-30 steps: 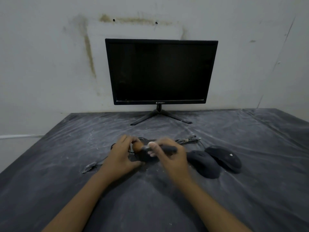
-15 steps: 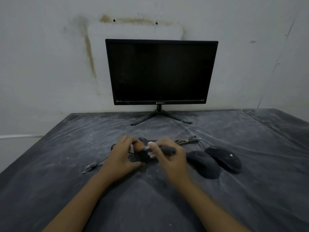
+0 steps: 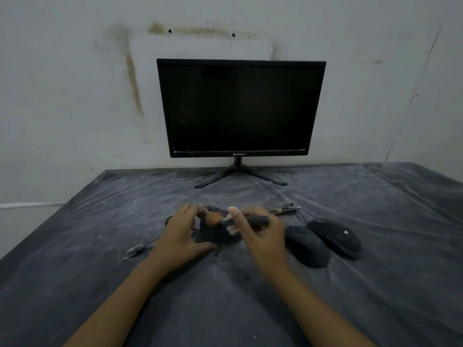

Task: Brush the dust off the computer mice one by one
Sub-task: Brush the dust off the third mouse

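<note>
Mouse (image 3: 218, 234): gripped by left hand (image 3: 180, 231), steadied on worktop (image 3: 225, 296) for brushing.
Brush (image 3: 258, 219): pinched in right hand (image 3: 260, 236), bristles angled to sweep dust.

The left hand (image 3: 179, 236) grips a black mouse (image 3: 217, 237); the right hand (image 3: 261, 237) holds a brush (image 3: 259, 218) to it.

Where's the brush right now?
Head view, centre of the table: the brush is gripped in the right hand, its bristles on the leftmost mouse that the left hand holds.
</note>
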